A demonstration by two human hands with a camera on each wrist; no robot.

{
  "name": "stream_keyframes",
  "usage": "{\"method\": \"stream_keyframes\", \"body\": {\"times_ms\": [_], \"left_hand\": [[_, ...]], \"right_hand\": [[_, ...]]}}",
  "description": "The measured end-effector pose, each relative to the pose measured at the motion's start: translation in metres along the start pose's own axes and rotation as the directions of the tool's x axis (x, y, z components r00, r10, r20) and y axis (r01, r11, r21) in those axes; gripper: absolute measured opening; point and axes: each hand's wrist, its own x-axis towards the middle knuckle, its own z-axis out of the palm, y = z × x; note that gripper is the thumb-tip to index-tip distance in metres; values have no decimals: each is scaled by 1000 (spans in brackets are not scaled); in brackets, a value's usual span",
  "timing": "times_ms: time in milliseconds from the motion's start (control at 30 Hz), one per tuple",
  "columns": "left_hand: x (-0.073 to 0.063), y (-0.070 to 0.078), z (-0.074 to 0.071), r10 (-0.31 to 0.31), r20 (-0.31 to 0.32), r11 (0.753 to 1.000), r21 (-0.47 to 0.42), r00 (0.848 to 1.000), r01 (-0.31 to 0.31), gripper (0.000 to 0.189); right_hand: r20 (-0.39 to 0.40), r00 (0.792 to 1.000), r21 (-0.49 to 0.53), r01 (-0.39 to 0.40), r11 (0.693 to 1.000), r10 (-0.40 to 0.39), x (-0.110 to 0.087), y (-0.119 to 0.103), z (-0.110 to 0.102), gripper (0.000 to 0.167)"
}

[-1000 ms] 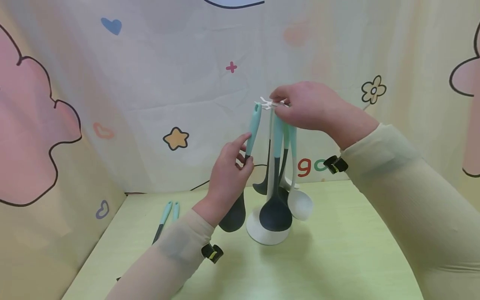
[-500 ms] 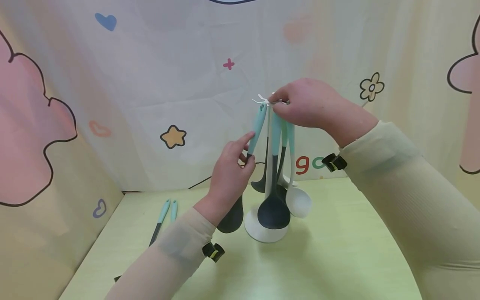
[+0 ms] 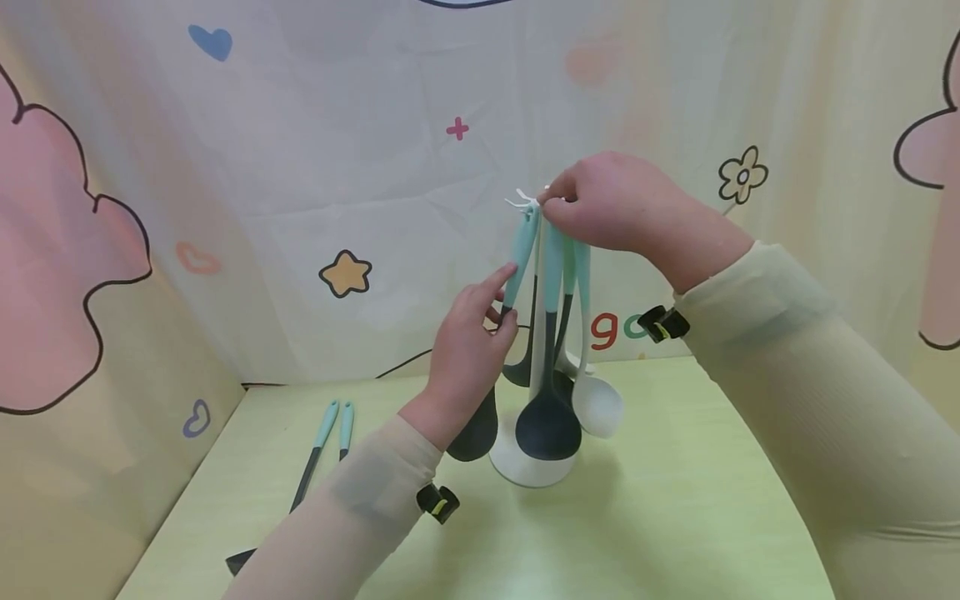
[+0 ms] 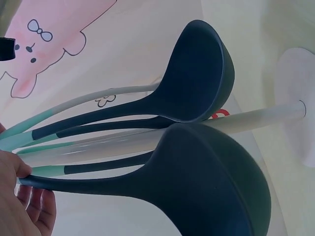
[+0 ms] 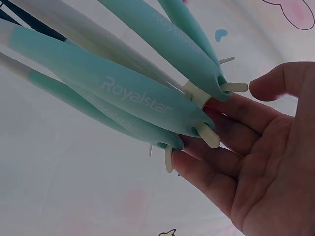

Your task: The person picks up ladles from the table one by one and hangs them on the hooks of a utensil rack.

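My left hand [image 3: 468, 342] pinches a dark ladle [image 3: 522, 246] with a mint handle, low on that handle. Its hanging hole is up against the hooks of a white utensil stand [image 3: 517, 467]; whether a hook passes through it I cannot tell. The ladle's deep bowl fills the lower part of the left wrist view. At the stand's top, my right hand [image 3: 615, 200] grips the hook ring from above. In the right wrist view, several mint handles [image 5: 138, 96] hang on white hooks [image 5: 235, 87] there. A second dark ladle [image 3: 549, 425] and a white ladle [image 3: 598, 407] hang beside the pole.
Two more mint-handled utensils [image 3: 325, 423] lie on the pale table [image 3: 675, 500] at the left, partly behind my left sleeve. A dark utensil head [image 3: 240, 560] shows near the front left. A printed curtain [image 3: 405, 167] closes off the back.
My left hand has moved slightly right, bringing the ladle's handle top from the outer hook tips in closer to the stand's centre. My right hand stays at the top.
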Motion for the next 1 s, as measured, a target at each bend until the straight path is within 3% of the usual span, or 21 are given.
{"method": "stream_keyframes", "body": {"times_ms": [533, 1000], "left_hand": [[0, -8, 20, 1, 0, 998, -64, 1000, -1, 65], [-10, -11, 26, 18, 26, 997, -80, 999, -16, 62]], "right_hand": [[-78, 997, 8, -16, 1000, 16, 1, -6, 6, 40], [-150, 988, -17, -38, 999, 35, 4, -5, 12, 42]]}}
